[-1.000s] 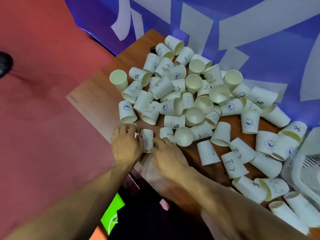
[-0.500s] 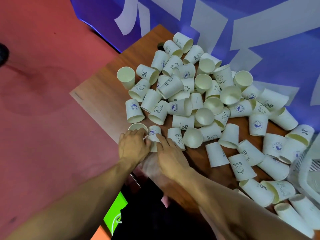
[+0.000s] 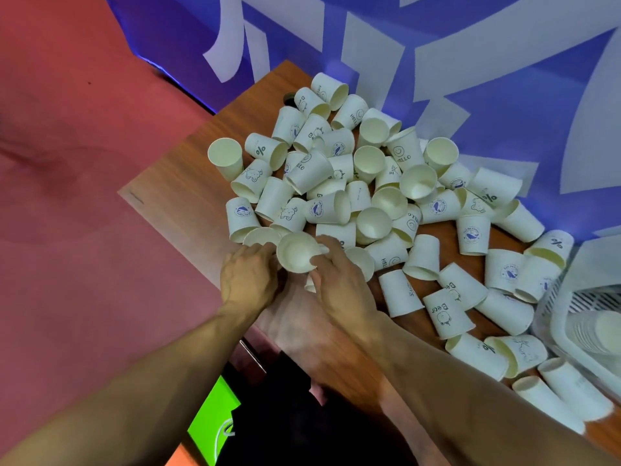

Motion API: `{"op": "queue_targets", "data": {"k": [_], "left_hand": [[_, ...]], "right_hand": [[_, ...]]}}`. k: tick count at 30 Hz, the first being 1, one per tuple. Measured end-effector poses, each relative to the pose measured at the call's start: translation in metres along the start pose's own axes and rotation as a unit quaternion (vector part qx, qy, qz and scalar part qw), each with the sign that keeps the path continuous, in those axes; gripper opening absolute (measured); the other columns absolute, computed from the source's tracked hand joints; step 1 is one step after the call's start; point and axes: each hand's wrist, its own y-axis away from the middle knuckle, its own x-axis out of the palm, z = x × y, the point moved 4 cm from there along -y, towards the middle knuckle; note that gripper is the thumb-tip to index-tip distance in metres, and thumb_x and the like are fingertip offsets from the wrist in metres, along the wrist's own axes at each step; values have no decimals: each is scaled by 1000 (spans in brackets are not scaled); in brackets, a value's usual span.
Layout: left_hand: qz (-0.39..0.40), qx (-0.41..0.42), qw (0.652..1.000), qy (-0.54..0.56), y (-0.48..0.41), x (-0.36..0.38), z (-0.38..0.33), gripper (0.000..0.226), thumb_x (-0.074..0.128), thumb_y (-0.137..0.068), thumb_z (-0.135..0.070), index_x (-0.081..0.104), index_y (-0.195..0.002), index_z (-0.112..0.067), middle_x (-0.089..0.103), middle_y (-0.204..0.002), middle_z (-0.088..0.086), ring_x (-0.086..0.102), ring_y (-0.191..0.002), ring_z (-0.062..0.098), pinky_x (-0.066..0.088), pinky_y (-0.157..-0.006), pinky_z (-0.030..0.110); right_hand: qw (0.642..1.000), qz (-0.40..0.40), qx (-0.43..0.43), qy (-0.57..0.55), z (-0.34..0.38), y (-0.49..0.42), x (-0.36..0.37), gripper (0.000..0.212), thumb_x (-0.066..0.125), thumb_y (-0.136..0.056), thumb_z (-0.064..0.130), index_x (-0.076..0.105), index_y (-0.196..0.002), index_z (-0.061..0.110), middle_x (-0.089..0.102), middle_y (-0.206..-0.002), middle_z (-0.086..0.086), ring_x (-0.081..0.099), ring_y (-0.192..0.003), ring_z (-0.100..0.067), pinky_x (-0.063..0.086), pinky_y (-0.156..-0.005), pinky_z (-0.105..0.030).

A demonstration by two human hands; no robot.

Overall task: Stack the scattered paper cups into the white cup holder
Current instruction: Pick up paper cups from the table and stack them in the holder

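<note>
A matte red floor (image 3: 84,196) is recorded to the left of both hands. The glossy, wood-grain table (image 3: 181,183) is seen beneath them, with its corner lying left of and beyond the left hand.

The left hand (image 3: 248,280) is presented knuckles up, with the fingers curled against the left wall of the held cup (image 3: 297,253). Whether that wall is gripped or only touched cannot be told.

The held cup, a smooth, tapered piece of cream paper, is tilted with its round mouth towards the camera and is lodged between the two hands. It is clasped by the right hand (image 3: 342,287), with the thumb hooked at the near rim and the fingers wrapped round the far side.

Beyond the fingertips of both hands the paper cups (image 3: 353,169) are heaped. Some are upright and most are tipped on their sides. Blue whales, bears, percent signs and "HELLO" are printed on them. More are strewn singly to the right of the right hand.

Well to the right of that hand, at the frame edge, the white cup holder (image 3: 571,317) is noted: a slotted plastic basket. A nested stack (image 3: 601,331) is made out inside it, blurred. A blue-and-white banner (image 3: 437,62) is seen behind the heap.
</note>
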Motion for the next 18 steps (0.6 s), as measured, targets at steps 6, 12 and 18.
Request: {"op": "queue_targets", "data": {"k": [6,12,18], "left_hand": [[-103,59,991,65,-12,-35,-49,31,39,-87,-35,64,-84,-17,62,-75,-1,54,-74,29,39,-67,36],[-131,171,971,99,-24,-46,-132,14,56,-91,-24,65,-83,-17,62,-73,-1,54,-75,28,40,-64,38],[-109,286,944,126,-14,-41,-228,21,50,-93,-29,67,-87,-19,63,-76,-3,53,-77,27,42,-68,40]], "right_hand": [[989,-147,15,2,-12,1,-70,7,70,-83,12,64,-84,8,57,-117,-7,59,-68,-22,45,-44,-30],[966,-255,47,15,-43,40,-144,8,63,-91,15,68,-94,10,62,-87,-3,59,-73,-25,48,-59,-37],[935,-316,137,80,-83,107,-204,7,63,-92,19,68,-90,15,63,-84,0,58,-74,-21,46,-61,-33]]}}
